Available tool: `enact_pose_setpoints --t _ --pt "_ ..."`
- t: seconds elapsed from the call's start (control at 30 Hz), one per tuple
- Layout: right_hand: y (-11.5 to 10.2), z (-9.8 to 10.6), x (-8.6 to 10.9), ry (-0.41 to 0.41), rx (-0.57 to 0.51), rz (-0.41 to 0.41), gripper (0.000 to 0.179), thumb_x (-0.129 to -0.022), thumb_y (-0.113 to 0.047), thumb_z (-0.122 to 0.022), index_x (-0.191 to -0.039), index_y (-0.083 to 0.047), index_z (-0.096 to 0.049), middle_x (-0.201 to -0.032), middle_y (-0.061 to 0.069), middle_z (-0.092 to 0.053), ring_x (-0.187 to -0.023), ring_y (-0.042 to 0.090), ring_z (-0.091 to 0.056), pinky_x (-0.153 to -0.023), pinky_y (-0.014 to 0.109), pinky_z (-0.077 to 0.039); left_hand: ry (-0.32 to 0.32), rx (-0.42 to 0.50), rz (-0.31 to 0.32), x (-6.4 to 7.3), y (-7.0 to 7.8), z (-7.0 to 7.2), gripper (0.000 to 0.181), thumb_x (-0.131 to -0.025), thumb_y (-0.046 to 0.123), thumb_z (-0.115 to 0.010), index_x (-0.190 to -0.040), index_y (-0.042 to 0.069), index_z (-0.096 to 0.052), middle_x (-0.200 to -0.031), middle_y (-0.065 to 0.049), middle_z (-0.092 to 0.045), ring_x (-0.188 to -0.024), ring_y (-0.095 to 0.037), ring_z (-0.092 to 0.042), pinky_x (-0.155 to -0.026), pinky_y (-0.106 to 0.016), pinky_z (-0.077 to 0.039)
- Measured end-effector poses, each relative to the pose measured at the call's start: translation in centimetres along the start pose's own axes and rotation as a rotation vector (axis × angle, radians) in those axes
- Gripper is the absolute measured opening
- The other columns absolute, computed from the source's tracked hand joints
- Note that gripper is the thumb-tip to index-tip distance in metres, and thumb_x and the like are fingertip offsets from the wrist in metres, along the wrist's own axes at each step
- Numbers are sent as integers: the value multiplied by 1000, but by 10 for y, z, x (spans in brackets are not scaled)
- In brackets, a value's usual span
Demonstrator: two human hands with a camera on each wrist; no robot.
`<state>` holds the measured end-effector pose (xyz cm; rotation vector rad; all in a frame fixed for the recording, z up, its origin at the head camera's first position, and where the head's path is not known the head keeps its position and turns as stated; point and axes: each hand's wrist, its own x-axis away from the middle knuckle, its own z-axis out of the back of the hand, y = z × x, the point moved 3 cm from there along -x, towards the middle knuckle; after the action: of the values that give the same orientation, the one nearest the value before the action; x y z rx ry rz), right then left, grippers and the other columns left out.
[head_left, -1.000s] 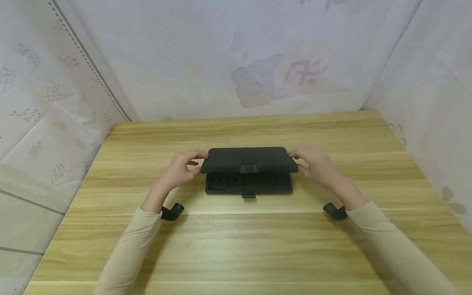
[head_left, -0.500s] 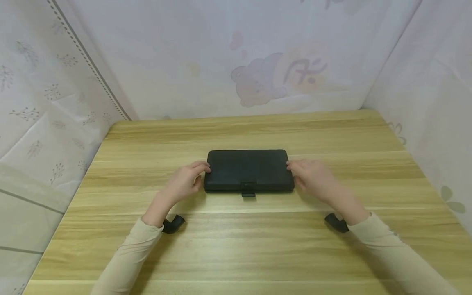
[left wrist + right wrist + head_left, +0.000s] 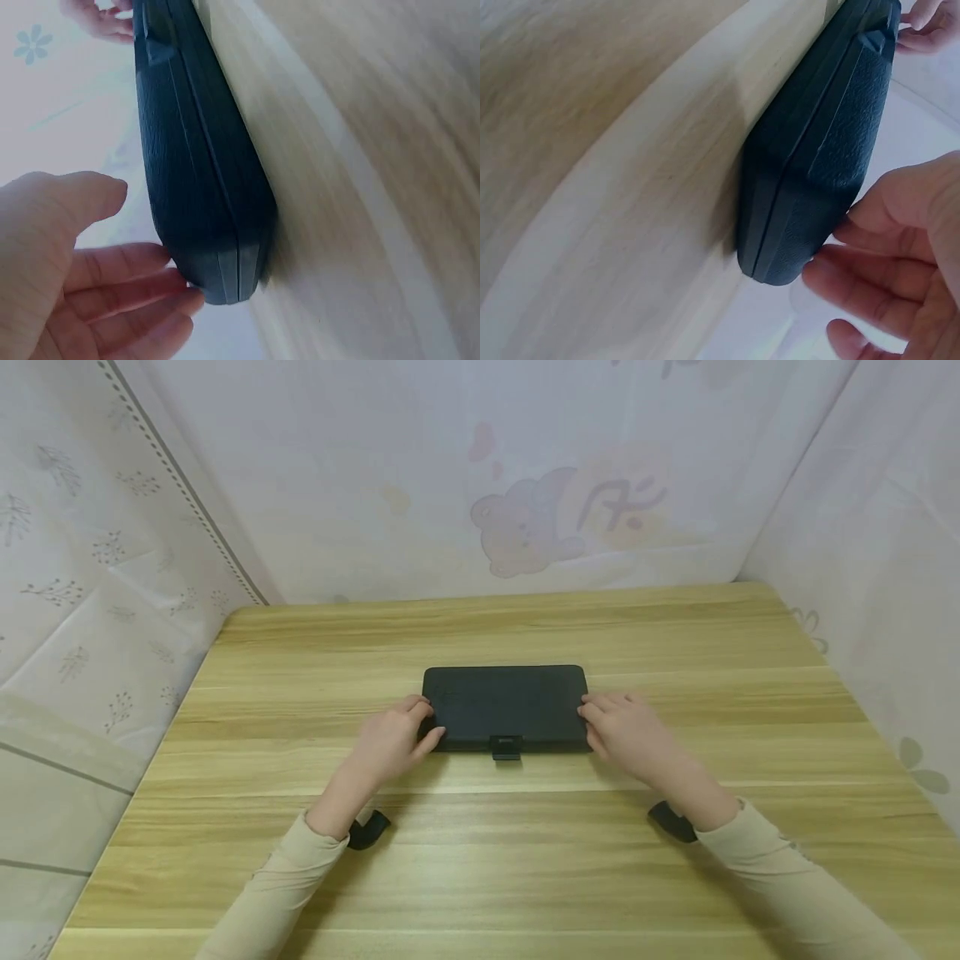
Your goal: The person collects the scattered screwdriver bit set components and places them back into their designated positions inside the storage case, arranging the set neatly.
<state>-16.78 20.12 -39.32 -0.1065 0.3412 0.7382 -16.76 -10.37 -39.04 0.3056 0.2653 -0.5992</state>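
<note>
A flat black plastic case [image 3: 506, 706] with rounded corners lies on the wooden table, its lid down. At the middle of its front side, a small latch flap [image 3: 506, 757] sticks out toward me. My left hand [image 3: 390, 742] is at the left end, fingertips on the case's side and thumb over the front corner. In the left wrist view, the fingers [image 3: 124, 262] lie nearly straight against that end. On the opposite end my right hand [image 3: 626, 731] touches the side with loosely bent fingers [image 3: 862, 281]. The inside of the case is hidden.
The wooden table [image 3: 510, 877] has its far edge against a pale printed curtain [image 3: 375, 485]. More patterned cloth [image 3: 90, 610] hangs at the left, and a similar sheet [image 3: 877, 568] at the right. A short curved black piece sits at each wrist.
The raised lid has come down onto the base, covering the compartments inside. Both hands have moved down and nearer with it, and now touch the ends closer to the front corners.
</note>
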Motion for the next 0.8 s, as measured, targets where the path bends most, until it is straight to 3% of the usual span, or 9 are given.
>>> enact_pose_setpoints --t 0.1,0.27,0.47,0.67,0.8 --pt "-4 2 -1 -44 22 -43 22 -79 -7 -66 -99 4 -67 -106 18 -65 -95 35 -61 -74 47 -46 19 -32 13 0 4 -1 29 -84 25 -70 -96 -1 -65 -101 -12 -63 -70 -23 -64 -55 -34 -52" --pt "-15 5 -5 -35 65 -73 21 -81 -13 -67 -97 1 -67 -101 15 -66 -91 32 -62 -71 44 -45 46 -79 30 -1 9 -2 31 -80 27 -74 -92 0 -65 -97 -10 -63 -67 -22 -63 -49 -33 -50" --pt "-38 0 -15 -61 -30 -88 35 -83 -26 -69 -109 -2 -65 -109 11 -64 -98 29 -59 -76 44 -45 53 -128 44 -4 13 -2 29 -78 27 -76 -89 2 -65 -92 -9 -63 -69 -22 -62 -50 -32 -50" --pt "-57 -7 -27 -78 -13 -90 52 -78 -44 -71 -110 -3 -65 -109 11 -63 -97 28 -56 -70 41 -42 55 -131 -94 -11 22 -5 18 -78 11 -73 -93 3 -69 -94 -8 -63 -83 -23 -61 -68 -32 -52" --pt "-63 -10 -33 -83 63 -86 59 -72 -51 -73 -103 -2 -66 -101 11 -63 -91 27 -57 -66 41 -40 -38 -82 -149 -17 37 -12 32 -80 19 -70 -107 2 -67 -108 -11 -62 -101 -26 -58 -79 -35 -51"
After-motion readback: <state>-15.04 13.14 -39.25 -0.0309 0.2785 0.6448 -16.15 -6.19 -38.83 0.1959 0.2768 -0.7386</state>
